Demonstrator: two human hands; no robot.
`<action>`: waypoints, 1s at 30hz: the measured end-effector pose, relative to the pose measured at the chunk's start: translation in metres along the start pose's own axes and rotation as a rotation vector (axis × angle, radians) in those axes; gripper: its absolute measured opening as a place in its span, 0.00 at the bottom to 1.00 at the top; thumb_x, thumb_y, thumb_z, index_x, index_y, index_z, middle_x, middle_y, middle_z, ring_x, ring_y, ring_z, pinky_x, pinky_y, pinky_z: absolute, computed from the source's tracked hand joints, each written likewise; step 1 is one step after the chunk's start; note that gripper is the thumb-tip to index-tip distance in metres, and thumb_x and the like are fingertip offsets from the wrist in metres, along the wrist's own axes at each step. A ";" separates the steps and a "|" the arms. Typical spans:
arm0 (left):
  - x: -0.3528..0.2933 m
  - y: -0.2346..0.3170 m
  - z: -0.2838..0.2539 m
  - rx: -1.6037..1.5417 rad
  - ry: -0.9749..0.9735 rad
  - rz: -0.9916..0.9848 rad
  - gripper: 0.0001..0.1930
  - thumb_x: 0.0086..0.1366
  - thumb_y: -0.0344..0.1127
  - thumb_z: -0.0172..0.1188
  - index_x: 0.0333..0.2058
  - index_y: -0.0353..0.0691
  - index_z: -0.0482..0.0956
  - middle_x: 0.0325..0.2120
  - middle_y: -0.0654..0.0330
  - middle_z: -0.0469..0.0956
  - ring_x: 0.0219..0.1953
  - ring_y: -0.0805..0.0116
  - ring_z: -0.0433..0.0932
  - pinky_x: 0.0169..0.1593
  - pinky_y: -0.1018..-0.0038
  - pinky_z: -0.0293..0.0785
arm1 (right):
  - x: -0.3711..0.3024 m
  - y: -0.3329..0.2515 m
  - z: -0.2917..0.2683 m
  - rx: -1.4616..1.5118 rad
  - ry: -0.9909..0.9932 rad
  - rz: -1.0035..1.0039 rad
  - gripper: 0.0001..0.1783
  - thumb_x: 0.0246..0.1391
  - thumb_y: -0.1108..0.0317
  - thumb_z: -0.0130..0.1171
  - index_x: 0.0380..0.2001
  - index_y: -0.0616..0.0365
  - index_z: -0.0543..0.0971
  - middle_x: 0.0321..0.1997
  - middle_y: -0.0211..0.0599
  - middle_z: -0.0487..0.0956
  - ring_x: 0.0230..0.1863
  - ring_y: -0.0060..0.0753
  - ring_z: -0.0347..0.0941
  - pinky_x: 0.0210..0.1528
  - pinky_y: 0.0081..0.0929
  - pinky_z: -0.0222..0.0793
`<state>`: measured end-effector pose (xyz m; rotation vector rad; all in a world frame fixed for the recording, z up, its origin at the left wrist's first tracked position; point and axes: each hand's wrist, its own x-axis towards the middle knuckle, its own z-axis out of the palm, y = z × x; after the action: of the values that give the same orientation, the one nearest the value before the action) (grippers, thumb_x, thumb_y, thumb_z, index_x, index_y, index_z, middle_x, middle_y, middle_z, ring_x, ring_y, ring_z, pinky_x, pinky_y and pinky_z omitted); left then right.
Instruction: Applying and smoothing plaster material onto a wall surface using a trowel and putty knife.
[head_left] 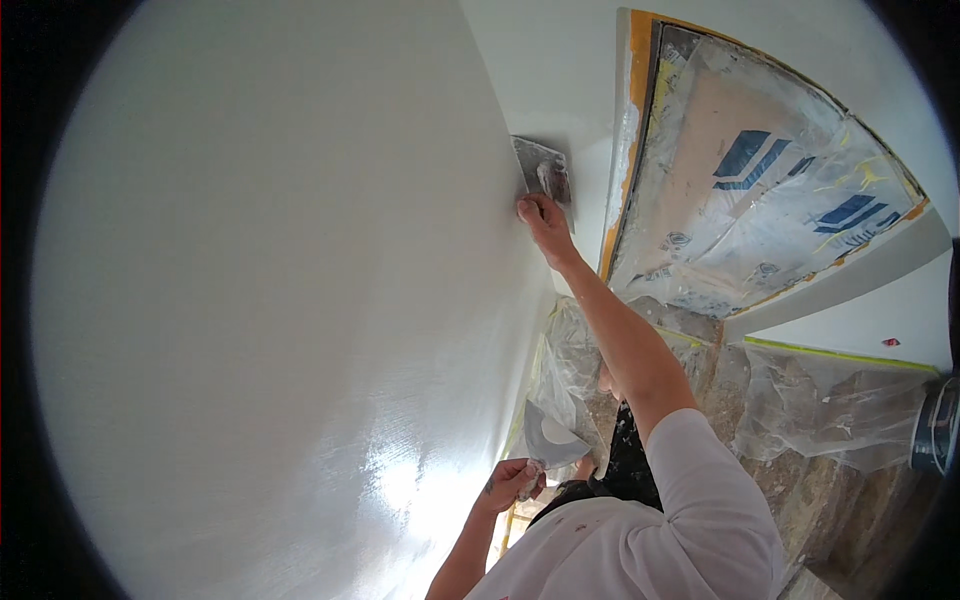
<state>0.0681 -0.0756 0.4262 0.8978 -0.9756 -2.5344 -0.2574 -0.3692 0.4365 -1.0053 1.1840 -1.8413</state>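
My right hand (pixel 545 222) grips a trowel (pixel 541 170) pressed flat to the far wall (pixel 280 300); my left hand (pixel 512 482), near, is closed around a filling knife (pixel 551 440).

We see a white plastered wall (pixel 250 300), smooth with a faint fine texture and a wet-looking sheen low down. The trowel (pixel 541 168) in our right hand (pixel 542 222) has a metal blade smeared with grey plaster; the putty knife (pixel 548 440) in our left hand (pixel 512 482) is dull metal. Crinkled, glossy clear plastic sheeting (pixel 740 190) covers the window, edged with matt yellow tape (pixel 640 60). Our sleeve (pixel 700 480) is white cloth.
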 end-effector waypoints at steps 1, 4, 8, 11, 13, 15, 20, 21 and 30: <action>0.000 0.002 -0.001 0.005 0.002 -0.006 0.15 0.67 0.42 0.54 0.35 0.33 0.76 0.27 0.59 0.76 0.24 0.72 0.72 0.28 0.76 0.69 | -0.004 -0.001 -0.008 0.024 0.008 0.010 0.11 0.59 0.61 0.55 0.39 0.56 0.73 0.26 0.19 0.68 0.28 0.12 0.58 0.30 0.15 0.55; 0.004 0.008 -0.004 0.058 0.020 0.004 0.15 0.67 0.42 0.54 0.35 0.32 0.76 0.26 0.58 0.77 0.23 0.72 0.72 0.28 0.77 0.69 | -0.020 -0.007 -0.043 0.032 0.049 0.007 0.22 0.58 0.64 0.58 0.56 0.56 0.71 0.30 0.20 0.72 0.29 0.10 0.60 0.31 0.11 0.56; 0.011 0.015 -0.010 0.047 -0.003 0.030 0.16 0.67 0.42 0.54 0.37 0.33 0.77 0.26 0.56 0.77 0.23 0.70 0.74 0.27 0.74 0.71 | -0.052 -0.029 -0.110 0.095 0.015 0.031 0.22 0.59 0.65 0.56 0.55 0.61 0.71 0.32 0.22 0.72 0.33 0.12 0.65 0.36 0.12 0.61; 0.015 0.021 -0.010 0.054 -0.001 0.053 0.15 0.68 0.42 0.53 0.37 0.32 0.77 0.26 0.56 0.77 0.23 0.70 0.73 0.27 0.74 0.71 | -0.074 -0.042 -0.133 0.014 0.011 -0.007 0.20 0.59 0.65 0.56 0.52 0.63 0.71 0.32 0.23 0.73 0.35 0.15 0.66 0.39 0.15 0.63; 0.018 0.027 -0.008 0.073 -0.008 0.058 0.15 0.67 0.42 0.54 0.36 0.32 0.77 0.26 0.56 0.77 0.23 0.70 0.73 0.27 0.74 0.70 | -0.091 -0.057 -0.137 -0.235 0.153 0.122 0.18 0.57 0.64 0.59 0.47 0.62 0.73 0.31 0.27 0.73 0.38 0.19 0.68 0.42 0.19 0.65; 0.021 0.035 -0.005 0.094 -0.037 0.075 0.16 0.67 0.42 0.54 0.36 0.32 0.77 0.26 0.57 0.77 0.23 0.70 0.73 0.27 0.74 0.70 | -0.117 -0.085 -0.145 -0.670 -0.035 0.078 0.17 0.52 0.63 0.63 0.41 0.61 0.74 0.31 0.33 0.74 0.36 0.21 0.68 0.41 0.22 0.66; 0.025 0.054 0.004 0.160 -0.091 0.150 0.16 0.66 0.43 0.55 0.35 0.33 0.77 0.26 0.58 0.77 0.24 0.71 0.73 0.29 0.76 0.69 | -0.177 -0.163 -0.161 -0.772 0.058 -0.130 0.14 0.49 0.65 0.65 0.35 0.61 0.74 0.30 0.36 0.77 0.32 0.21 0.70 0.34 0.26 0.68; 0.025 0.058 0.004 0.173 -0.127 0.160 0.16 0.66 0.43 0.56 0.35 0.33 0.77 0.26 0.58 0.77 0.23 0.72 0.72 0.28 0.75 0.68 | -0.183 -0.179 -0.167 -0.763 0.144 -0.001 0.14 0.49 0.66 0.65 0.35 0.61 0.74 0.31 0.36 0.77 0.34 0.22 0.72 0.35 0.27 0.69; 0.057 0.051 0.036 0.235 -0.472 0.066 0.15 0.66 0.44 0.56 0.36 0.35 0.78 0.26 0.58 0.77 0.22 0.73 0.71 0.27 0.76 0.66 | -0.241 -0.194 -0.097 0.272 0.084 0.336 0.21 0.50 0.69 0.64 0.47 0.57 0.72 0.37 0.34 0.78 0.33 0.29 0.76 0.37 0.30 0.75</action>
<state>0.0035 -0.1209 0.4559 0.3059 -1.4346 -2.6671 -0.2674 -0.0612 0.5363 -0.5454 1.0422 -1.7268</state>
